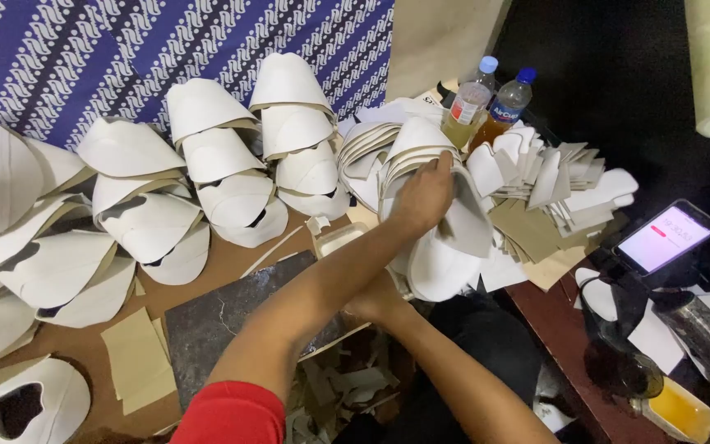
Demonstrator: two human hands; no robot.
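1. Hands cross over each other at the middle of the scene: the left hand (pixel 425 196) reaches far and right, the right hand (pixel 380 298) sits nearer and lower, tucked under the left forearm.
2. Left hand curls over a white upper (pixel 454 238), fingers wrapped on its top edge, thumb side hidden behind the piece.
3. That upper hangs with its long axis running near to far, its broad end dropping toward the near side, its top at the stack (pixel 408 152) of curved white pieces just behind.
4. Right hand is mostly covered by the arm above; whether it grips or lies flat, I cannot tell. It is just beside the upper's lower edge.
5. Left hand is plainly the one on the piece.
6. Two bottles (pixel 486 103) stand far right of the stack, a phone (pixel 666 238) lies right, well apart, and rows of shaped uppers (pixel 232 156) fill the left.
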